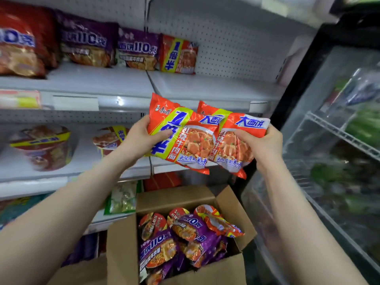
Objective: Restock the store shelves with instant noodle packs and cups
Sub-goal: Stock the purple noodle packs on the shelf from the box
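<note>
The left hand [141, 136] gripped the left edge of one orange noodle pack [185, 138], and the right hand [262, 144] gripped the right edge of a second orange pack [236, 147] tucked partly behind it. Above the grip, a matching pack [177, 54] stood on the white shelf [205, 85] beside purple shelf packs [137, 48], and noodle cups [44, 147] sat to its left. Below it, an open cardboard box [123, 249] held purple boxed packs [158, 249].

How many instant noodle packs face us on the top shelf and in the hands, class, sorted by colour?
Red plastic pack, top shelf: 1
Purple plastic packs, top shelf: 2
Orange plastic pack, top shelf: 1
Orange plastic packs, in left hand and right hand: 2
Total: 6
</note>
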